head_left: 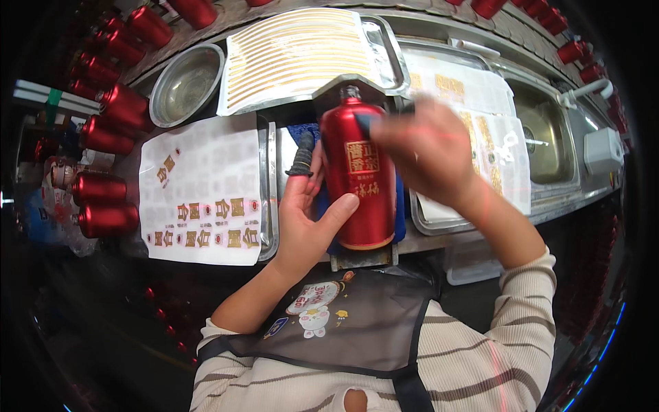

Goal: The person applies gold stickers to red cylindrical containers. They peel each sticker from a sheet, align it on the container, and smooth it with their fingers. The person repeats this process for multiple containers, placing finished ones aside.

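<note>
A glossy red bottle (360,180) with gold label marks lies on a metal cradle (362,257), neck pointing away from me. My left hand (307,213) cups its left side, thumb pressed on the lower body; a dark cot covers one fingertip (303,154). My right hand (429,152), blurred, presses against the bottle's upper right shoulder, holding a small dark piece there.
A sheet of gold stickers (202,196) lies in a tray at left. A sheet of gold strips (298,51) sits on a far tray beside a steel bowl (185,84). More sticker sheets (491,147) lie right, next to a sink (549,130). Red bottles (106,130) are stacked left.
</note>
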A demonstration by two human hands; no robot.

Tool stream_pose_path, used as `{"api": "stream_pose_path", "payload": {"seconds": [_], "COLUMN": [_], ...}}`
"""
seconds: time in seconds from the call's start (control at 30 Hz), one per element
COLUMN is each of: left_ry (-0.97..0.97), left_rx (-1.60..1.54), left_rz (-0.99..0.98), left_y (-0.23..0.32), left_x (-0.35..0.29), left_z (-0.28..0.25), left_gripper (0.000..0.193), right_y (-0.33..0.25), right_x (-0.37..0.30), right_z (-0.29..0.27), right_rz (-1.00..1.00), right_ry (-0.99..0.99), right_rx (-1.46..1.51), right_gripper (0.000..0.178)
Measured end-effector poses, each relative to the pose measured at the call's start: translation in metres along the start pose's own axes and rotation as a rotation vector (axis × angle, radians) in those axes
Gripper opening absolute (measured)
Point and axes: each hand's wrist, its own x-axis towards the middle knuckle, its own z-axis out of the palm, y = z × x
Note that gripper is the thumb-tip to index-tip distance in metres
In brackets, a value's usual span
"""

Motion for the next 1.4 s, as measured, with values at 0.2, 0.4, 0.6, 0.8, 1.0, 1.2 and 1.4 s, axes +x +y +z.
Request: {"api": "stream_pose_path", "payload": {"seconds": [0.2,0.4,0.6,0.8,1.0,1.2,1.4], "left_ry": [-0.004,-0.123,-0.066,-0.066,-0.208,-0.117,-0.160], "left_rx": [-0.288,-0.262,-0.187,-0.165,0.502,1.059,0.651], "left_rz": [-0.031,-0.024,-0.029,-0.071,0.139,0.393,0.113], "left_y": [-0.011,-0.005,-0.003,0.001,0.016,-0.008,-0.006], "left_x": [-0.001,0.006,0.003,0.005,-0.022,-0.030,-0.033], "left_z": [-0.012,-0.012,-0.009,-0.009,-0.027,0.012,-0.010], "left_gripper": [0.049,0.057,0.058,0.058,0.115,0.129,0.122], "right_y": [-0.037,-0.050,-0.053,-0.009,-0.056,-0.042,-0.024], "right_x": [0.010,-0.002,-0.021,-0.013,-0.028,-0.034,-0.044], "right_z": [-0.007,-0.002,-0.007,0.009,-0.009,-0.008,-0.013], "right_rz": [0.124,-0.416,-0.241,0.330,-0.134,0.033,1.162], "right_ry": [-0.196,-0.308,-0.100,0.102,-0.021,0.024,0.292], "right_rx": [0.446,0.302,0.316,0.336,0.495,0.350,0.995], "right_gripper": [0.019,0.019,0.018,0.021,0.028,0.037,0.022]}}
